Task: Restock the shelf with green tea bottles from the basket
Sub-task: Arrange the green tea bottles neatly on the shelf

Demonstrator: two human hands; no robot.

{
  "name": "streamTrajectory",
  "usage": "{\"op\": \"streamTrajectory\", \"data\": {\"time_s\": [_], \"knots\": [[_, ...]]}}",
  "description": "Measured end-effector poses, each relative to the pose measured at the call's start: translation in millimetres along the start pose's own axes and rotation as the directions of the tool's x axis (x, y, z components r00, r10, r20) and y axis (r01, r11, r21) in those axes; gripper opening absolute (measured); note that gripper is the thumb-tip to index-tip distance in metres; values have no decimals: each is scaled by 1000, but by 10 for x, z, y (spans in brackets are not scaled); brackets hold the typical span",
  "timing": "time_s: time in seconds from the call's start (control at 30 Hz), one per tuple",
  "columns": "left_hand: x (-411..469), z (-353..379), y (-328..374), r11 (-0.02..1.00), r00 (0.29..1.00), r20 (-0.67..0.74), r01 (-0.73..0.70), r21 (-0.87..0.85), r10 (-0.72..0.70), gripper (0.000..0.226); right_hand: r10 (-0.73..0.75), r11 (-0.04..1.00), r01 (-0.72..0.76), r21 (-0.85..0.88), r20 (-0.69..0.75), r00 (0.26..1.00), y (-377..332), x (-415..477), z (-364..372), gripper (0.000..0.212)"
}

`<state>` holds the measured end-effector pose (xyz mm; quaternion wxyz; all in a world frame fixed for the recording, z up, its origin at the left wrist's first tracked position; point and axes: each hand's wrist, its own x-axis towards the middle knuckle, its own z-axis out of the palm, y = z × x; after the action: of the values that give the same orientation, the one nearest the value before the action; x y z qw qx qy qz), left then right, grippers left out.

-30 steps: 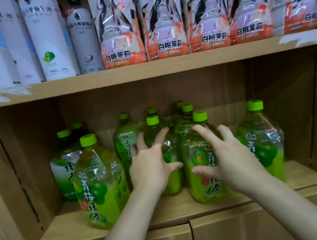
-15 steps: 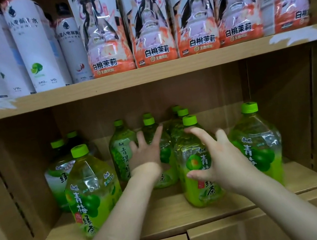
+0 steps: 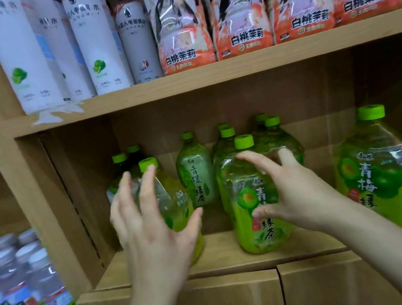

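Both hands are spread wide and hold nothing, the left hand (image 3: 151, 229) in front of the left green tea bottle (image 3: 175, 210) and the right hand (image 3: 299, 189) over, maybe touching, the middle green tea bottle (image 3: 254, 223), likely to line them up on the brown cardboard shelf (image 3: 222, 252), with more green tea bottles (image 3: 196, 177) crowded behind.

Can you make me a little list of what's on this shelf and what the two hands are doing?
Place: wooden shelf
Drinks: green tea bottles, upright, green caps
Left hand: fingers spread in front of the front left bottle
Right hand: fingers arched over the front middle bottle; touch unclear
Off alone: front right bottle
Shelf above: white bottles, orange bottles
Basket: not in view
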<state>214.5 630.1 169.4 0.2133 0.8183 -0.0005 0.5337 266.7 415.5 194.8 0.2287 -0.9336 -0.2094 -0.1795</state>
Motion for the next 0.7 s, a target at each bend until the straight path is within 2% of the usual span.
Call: {"op": "streamTrajectory", "data": {"time_s": [0.07, 0.13, 0.17, 0.27, 0.33, 0.5, 0.57, 0.63, 0.7], "knots": [[24, 3, -237, 975, 962, 194, 209, -77, -191, 112, -66, 997, 67, -29, 18, 998, -226, 47, 110, 101], [-6, 26, -398, 920, 900, 332, 353, -170, -284, 118, -104, 989, 105, -103, 11, 994, -437, 119, 228, 98], [-39, 29, -472, 914, 891, 336, 374, -156, -307, 117, -111, 983, 109, -150, -1, 994, -514, 167, 282, 97], [-97, -8, -605, 936, 915, 222, 351, -27, -336, 109, -106, 972, 98, -215, -25, 994, -630, 328, 419, 94], [-73, -27, -678, 939, 915, 229, 343, -11, -331, 108, -106, 971, 97, -219, -34, 994, -654, 431, 491, 95], [-37, -19, -922, 910, 908, 295, 363, -200, -298, 107, -105, 936, 75, -343, -68, 992, -689, 704, 654, 99], [-2, -37, -940, 839, 883, 367, 422, -343, -294, 99, -93, 931, 64, -358, -64, 994, -683, 824, 716, 98], [83, -34, -964, 714, 835, 466, 514, -475, -292, 91, -62, 933, 35, -357, -63, 996, -679, 931, 777, 96], [187, -22, -1018, 606, 776, 554, 604, -518, -301, 90, -8, 941, -12, -339, -56, 998, -692, 1027, 836, 94]]}}
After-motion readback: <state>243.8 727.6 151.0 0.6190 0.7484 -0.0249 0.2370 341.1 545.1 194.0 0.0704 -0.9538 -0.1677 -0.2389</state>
